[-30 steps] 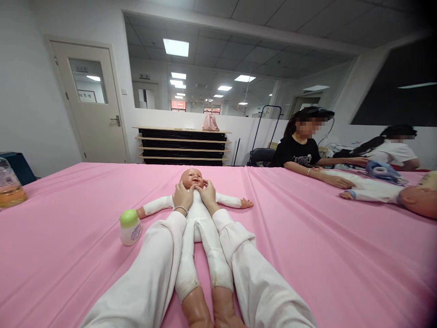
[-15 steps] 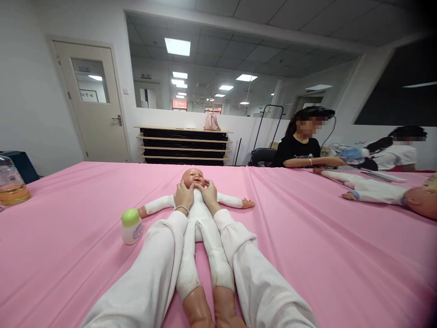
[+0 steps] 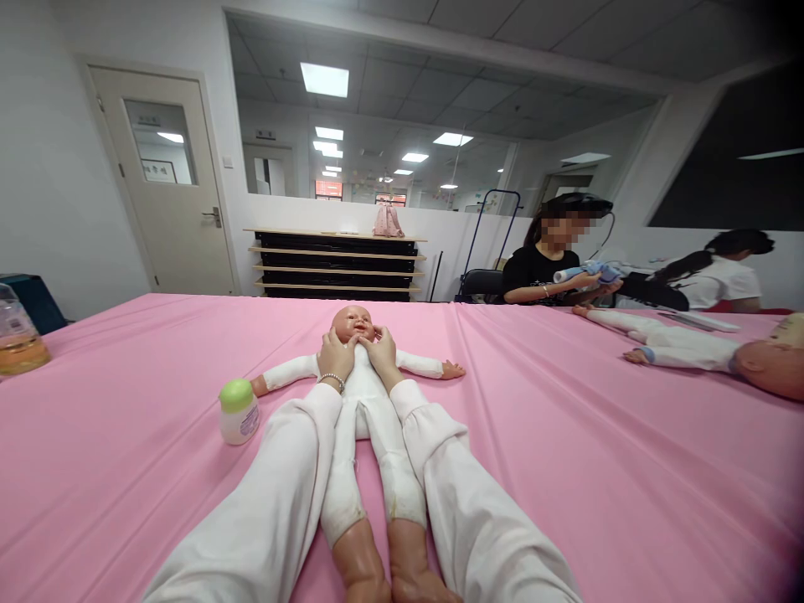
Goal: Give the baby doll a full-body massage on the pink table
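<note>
Left grip: left hand (image 3: 335, 358) cupped against the baby doll's (image 3: 358, 394) jaw, fingers open on its cheek
Right grip: right hand (image 3: 380, 353) likewise, opposite cheek
Doll: supine on pink surface (image 3: 565, 435), head between both hands
Lotion bottle (image 3: 238, 411): upright, near left sleeve

**Doll's neck hidden beneath two hands**

The left hand (image 3: 336, 358) and right hand (image 3: 381, 352) cover the baby doll (image 3: 368, 402) at neck and chin; fingertip contact cannot be made out. The doll's feet run off the bottom edge. A bottle (image 3: 18, 339) (label unreadable) is cut by the left edge, a second doll (image 3: 763, 364) by the right.
</note>
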`<act>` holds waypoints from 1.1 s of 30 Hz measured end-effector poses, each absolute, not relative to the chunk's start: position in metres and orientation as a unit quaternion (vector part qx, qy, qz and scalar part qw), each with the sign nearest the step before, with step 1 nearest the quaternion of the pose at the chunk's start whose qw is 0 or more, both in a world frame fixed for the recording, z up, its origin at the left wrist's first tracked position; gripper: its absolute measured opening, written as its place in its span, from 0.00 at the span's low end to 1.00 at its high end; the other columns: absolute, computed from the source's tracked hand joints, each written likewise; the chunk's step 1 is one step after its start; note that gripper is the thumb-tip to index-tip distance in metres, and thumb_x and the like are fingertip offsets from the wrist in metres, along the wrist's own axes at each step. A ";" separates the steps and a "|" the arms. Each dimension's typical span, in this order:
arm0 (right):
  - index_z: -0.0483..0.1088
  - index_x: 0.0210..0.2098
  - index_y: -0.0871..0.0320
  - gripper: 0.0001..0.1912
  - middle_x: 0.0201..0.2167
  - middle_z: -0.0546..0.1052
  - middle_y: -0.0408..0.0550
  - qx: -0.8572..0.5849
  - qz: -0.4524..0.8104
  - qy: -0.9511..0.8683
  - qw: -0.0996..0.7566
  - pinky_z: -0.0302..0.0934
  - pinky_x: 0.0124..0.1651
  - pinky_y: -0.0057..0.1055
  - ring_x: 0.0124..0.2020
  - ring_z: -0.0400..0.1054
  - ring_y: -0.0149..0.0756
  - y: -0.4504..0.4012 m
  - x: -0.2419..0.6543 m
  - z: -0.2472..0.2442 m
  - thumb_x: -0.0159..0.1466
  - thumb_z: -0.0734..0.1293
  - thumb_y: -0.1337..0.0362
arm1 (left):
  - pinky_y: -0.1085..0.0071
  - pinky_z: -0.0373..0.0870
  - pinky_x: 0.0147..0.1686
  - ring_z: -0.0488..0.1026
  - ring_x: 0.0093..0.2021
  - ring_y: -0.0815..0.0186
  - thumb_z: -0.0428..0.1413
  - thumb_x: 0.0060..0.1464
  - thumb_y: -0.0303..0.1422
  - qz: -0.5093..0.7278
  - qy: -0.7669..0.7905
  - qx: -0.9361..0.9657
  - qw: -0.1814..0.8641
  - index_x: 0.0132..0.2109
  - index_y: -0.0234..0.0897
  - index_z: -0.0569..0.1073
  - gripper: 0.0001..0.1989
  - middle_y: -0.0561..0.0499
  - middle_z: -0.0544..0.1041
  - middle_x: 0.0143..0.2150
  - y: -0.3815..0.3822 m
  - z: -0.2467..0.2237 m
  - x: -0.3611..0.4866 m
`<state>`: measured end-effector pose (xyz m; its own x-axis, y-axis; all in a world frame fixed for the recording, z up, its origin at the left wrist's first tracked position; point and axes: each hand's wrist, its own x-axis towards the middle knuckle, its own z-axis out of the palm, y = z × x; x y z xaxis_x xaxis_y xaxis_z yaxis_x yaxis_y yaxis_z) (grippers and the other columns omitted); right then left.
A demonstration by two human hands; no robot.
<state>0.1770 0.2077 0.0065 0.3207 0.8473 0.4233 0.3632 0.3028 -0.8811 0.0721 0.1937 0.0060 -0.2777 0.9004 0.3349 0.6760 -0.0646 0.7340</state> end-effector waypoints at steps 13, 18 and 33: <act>0.64 0.40 0.62 0.14 0.42 0.71 0.53 -0.549 0.198 -0.545 0.602 0.58 0.47 0.32 0.44 0.65 0.37 0.211 0.178 0.005 0.53 0.65 0.67 | 0.60 0.60 0.50 0.63 0.55 0.55 0.42 0.58 0.41 0.431 0.670 0.592 0.123 0.58 0.32 0.57 0.24 0.39 0.63 0.56 0.192 0.008 0.073; 0.64 0.38 0.61 0.17 0.41 0.71 0.52 -0.548 0.201 -0.544 0.603 0.58 0.46 0.32 0.42 0.65 0.37 0.211 0.177 0.005 0.50 0.68 0.64 | 0.61 0.60 0.50 0.63 0.54 0.54 0.44 0.56 0.45 0.435 0.666 0.592 0.131 0.58 0.32 0.57 0.27 0.39 0.63 0.56 0.191 0.008 0.072; 0.64 0.38 0.61 0.12 0.41 0.71 0.52 -0.560 0.193 -0.542 0.597 0.58 0.45 0.32 0.42 0.65 0.37 0.208 0.178 0.007 0.53 0.63 0.67 | 0.61 0.60 0.50 0.62 0.55 0.56 0.41 0.59 0.39 0.436 0.667 0.591 0.125 0.58 0.33 0.57 0.23 0.40 0.63 0.56 0.193 0.005 0.073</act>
<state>0.1775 0.2081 0.0068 0.3393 0.8364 0.4304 0.3767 0.2985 -0.8769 0.0726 0.1934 0.0054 -0.2699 0.8973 0.3492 0.6798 -0.0792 0.7291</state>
